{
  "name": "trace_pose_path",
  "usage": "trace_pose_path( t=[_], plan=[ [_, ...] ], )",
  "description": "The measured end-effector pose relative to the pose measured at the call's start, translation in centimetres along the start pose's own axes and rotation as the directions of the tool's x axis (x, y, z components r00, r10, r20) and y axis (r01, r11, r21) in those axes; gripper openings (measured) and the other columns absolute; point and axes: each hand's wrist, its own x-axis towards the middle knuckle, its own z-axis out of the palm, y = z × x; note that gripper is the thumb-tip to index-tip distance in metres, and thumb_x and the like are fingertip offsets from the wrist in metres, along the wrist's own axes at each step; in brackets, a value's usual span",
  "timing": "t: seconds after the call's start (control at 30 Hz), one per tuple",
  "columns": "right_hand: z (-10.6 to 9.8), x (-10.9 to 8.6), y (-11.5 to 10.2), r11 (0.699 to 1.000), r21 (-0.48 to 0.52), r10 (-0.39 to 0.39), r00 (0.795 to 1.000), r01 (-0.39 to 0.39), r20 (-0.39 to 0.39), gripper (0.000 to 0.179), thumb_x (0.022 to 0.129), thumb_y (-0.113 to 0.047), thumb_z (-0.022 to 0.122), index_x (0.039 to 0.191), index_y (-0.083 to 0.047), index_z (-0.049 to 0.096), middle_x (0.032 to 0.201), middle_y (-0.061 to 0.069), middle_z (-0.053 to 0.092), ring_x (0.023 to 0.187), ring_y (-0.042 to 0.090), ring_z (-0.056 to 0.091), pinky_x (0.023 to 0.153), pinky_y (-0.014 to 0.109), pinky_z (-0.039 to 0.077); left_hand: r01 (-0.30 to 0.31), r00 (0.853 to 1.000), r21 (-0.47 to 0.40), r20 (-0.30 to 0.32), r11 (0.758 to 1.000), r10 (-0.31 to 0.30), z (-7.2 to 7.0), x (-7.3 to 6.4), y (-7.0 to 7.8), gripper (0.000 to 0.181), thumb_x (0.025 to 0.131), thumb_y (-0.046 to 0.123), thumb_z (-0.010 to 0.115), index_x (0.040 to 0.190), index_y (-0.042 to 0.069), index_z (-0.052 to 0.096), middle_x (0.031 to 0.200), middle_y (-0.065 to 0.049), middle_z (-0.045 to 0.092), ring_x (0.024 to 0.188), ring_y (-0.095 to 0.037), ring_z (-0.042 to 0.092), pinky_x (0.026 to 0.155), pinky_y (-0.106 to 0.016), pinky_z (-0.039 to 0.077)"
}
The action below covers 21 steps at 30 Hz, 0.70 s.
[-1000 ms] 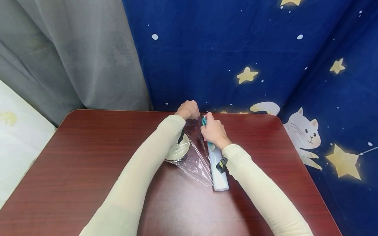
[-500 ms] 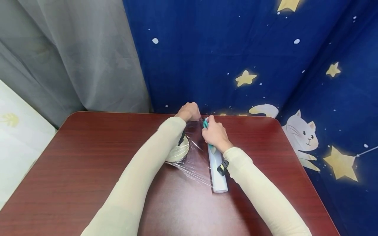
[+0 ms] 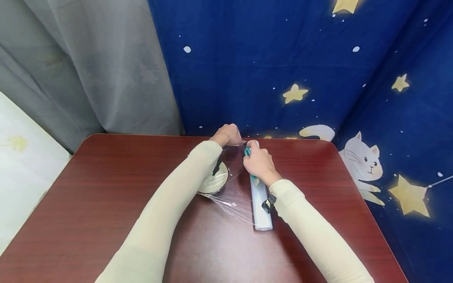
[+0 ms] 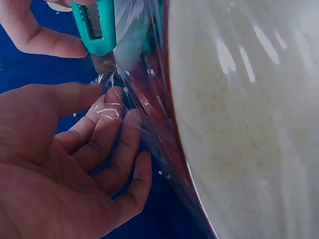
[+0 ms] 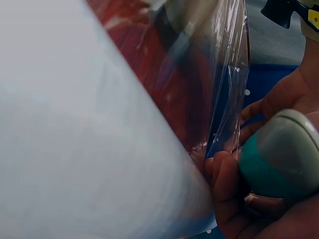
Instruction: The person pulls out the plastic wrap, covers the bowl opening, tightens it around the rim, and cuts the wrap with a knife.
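Film [image 3: 231,200] over the dish [image 3: 218,181], cutter [image 4: 106,35] near its far end.
Left hand [image 3: 229,134] pinches the film; right hand [image 3: 260,161], fingers curled round the cutter, is by the roll [image 3: 262,212] on the right.

Pale glare on table [image 3: 226,253], dimmer wrist views.
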Motion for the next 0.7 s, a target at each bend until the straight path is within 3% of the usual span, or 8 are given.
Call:
trace_pose_path(
  t=[0.23,0.4,0.7],
  plan=[
    [-0.2,-0.4,0.0,1.0,-0.009,-0.01,1.0,0.01,0.004,0.052,0.098,-0.016,0.059,0.149,-0.008,0.055,0.108,0.028,0.074,0.078,0.04,0.071,0.071,0.052,0.059,-0.005,1.0,-0.012,-0.003,1.0,0.005,0.0,-0.3,0.0,0.007,0.087,0.022,0.078,0.089,0.02,0.085,0.095,0.002,0.078,0.096,-0.026,0.069,0.078,-0.039,0.058],
    [-0.2,-0.8,0.0,1.0,-0.022,-0.014,1.0,0.015,0.011,0.052,0.099,-0.016,0.06,0.15,-0.007,0.055,0.104,0.026,0.074,0.077,0.038,0.072,0.069,0.051,0.06,-0.008,1.0,-0.049,-0.029,0.999,0.007,-0.1,-0.6,0.0,0.007,0.09,0.019,0.077,0.087,0.019,0.083,0.093,-0.001,0.077,0.093,-0.027,0.07,0.075,-0.04,0.058],
    [-0.4,-1.6,0.0,0.999,-0.027,-0.029,0.999,0.029,0.027,0.05,0.097,-0.015,0.061,0.147,-0.008,0.057,0.096,0.022,0.072,0.072,0.034,0.071,0.063,0.046,0.06,-0.011,0.998,-0.018,-0.056,1.0,0.01,-0.3,-0.7,-0.1,0.009,0.092,0.022,0.074,0.086,0.018,0.081,0.092,-0.001,0.076,0.092,-0.026,0.07,0.077,-0.041,0.058]
  ],
)
